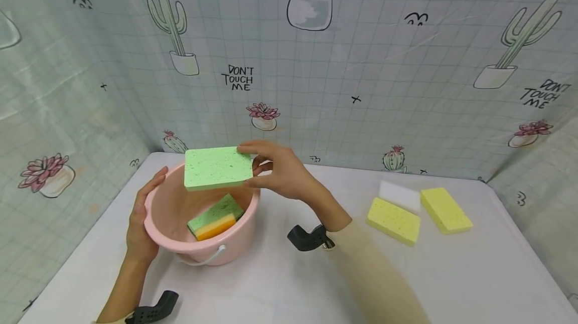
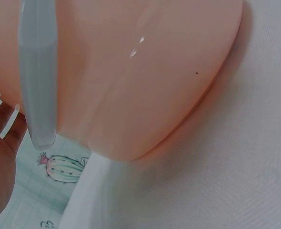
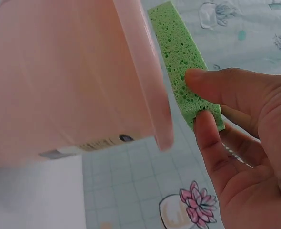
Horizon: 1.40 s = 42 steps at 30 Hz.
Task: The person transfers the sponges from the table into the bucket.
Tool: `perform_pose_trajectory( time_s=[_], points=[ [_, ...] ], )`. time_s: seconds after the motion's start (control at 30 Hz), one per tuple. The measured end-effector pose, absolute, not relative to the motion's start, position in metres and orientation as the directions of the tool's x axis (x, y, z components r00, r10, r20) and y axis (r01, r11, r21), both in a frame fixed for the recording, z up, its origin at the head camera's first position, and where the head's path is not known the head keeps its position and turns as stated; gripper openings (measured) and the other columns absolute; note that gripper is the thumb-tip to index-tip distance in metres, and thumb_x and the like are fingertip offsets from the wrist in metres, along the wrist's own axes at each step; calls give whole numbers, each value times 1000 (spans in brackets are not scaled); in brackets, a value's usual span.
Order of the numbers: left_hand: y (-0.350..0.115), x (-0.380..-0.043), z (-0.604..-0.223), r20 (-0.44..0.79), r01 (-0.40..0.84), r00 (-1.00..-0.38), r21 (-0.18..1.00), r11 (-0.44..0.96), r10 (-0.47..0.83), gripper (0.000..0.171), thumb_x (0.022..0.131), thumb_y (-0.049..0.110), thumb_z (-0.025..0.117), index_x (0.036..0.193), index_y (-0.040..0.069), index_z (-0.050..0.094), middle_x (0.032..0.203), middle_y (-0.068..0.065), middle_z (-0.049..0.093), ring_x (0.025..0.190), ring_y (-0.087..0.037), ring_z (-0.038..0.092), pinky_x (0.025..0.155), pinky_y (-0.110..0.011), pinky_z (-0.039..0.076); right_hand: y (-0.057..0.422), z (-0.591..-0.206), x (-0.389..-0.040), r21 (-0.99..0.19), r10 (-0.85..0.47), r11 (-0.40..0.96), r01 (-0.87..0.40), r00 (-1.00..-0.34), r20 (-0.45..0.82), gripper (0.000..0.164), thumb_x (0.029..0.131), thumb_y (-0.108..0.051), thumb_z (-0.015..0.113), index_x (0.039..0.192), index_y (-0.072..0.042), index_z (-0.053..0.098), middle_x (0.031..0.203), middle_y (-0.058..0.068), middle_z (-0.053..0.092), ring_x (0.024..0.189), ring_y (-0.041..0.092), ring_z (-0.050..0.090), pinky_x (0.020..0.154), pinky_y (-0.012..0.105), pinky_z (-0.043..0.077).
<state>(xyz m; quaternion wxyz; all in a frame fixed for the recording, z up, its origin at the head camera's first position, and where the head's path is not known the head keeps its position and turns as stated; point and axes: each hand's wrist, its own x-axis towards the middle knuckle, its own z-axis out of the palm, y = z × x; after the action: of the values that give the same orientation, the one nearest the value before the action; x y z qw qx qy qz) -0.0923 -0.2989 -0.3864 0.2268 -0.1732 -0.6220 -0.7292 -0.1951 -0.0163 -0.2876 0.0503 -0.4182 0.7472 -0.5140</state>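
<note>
A light green sponge (image 1: 218,167) is held above the far side of a pink bucket (image 1: 158,236) by my right hand (image 1: 284,171), which pinches its right end between thumb and fingers. The right wrist view shows the thumb on one face of this sponge (image 3: 178,52), just beyond the bucket's rim (image 3: 145,71). My left hand (image 1: 142,218) rests against the bucket's left outer side, fingers stretched along the wall. Inside the bucket lie a green sponge (image 1: 221,211) and an orange sponge (image 1: 215,227), touching each other.
To the right on the white table (image 1: 289,284) lie a yellow sponge (image 1: 394,220), another yellow sponge (image 1: 445,210) and a white sponge (image 1: 399,195). A white bucket handle (image 1: 212,257) hangs at the front. A cloth backdrop (image 1: 361,63) with cactus drawings stands behind the table.
</note>
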Motion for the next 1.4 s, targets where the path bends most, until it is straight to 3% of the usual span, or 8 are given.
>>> perform_pose_trajectory(
  time_s=[0.5,0.93,1.17,1.4],
  points=[
    [-298,-94,-389,546,555,-831,825,-105,-106,55,99,35,33,144,4,38,154,-9,26,142,-22,17,107,-22,30,-44,-290,-187,-767,-764,218,-603,-595,250,61,74,3,78,131,-8,58,137,0,51,87,9,59,79,20,51],
    [-298,-92,-387,525,535,-843,840,-91,-116,56,98,37,35,144,5,38,154,-9,26,142,-22,16,109,-24,27,-59,-287,-180,-675,-807,354,-647,-576,129,65,75,-5,81,134,-16,57,120,-8,59,84,10,55,70,14,47],
    [-298,-92,-385,532,542,-839,836,-90,-114,56,98,37,34,144,4,38,154,-9,25,142,-23,17,109,-24,27,-63,-286,-179,-602,-825,393,-695,-556,104,64,76,-10,81,135,-18,57,137,-12,49,86,5,54,75,13,44],
    [-299,-93,-386,532,544,-838,834,-96,-122,56,98,36,34,143,4,38,154,-9,26,141,-24,18,109,-24,26,-66,-287,-177,-538,-833,409,-737,-542,110,62,78,-14,80,135,-19,56,142,-9,47,89,5,53,80,14,42]
  ],
)
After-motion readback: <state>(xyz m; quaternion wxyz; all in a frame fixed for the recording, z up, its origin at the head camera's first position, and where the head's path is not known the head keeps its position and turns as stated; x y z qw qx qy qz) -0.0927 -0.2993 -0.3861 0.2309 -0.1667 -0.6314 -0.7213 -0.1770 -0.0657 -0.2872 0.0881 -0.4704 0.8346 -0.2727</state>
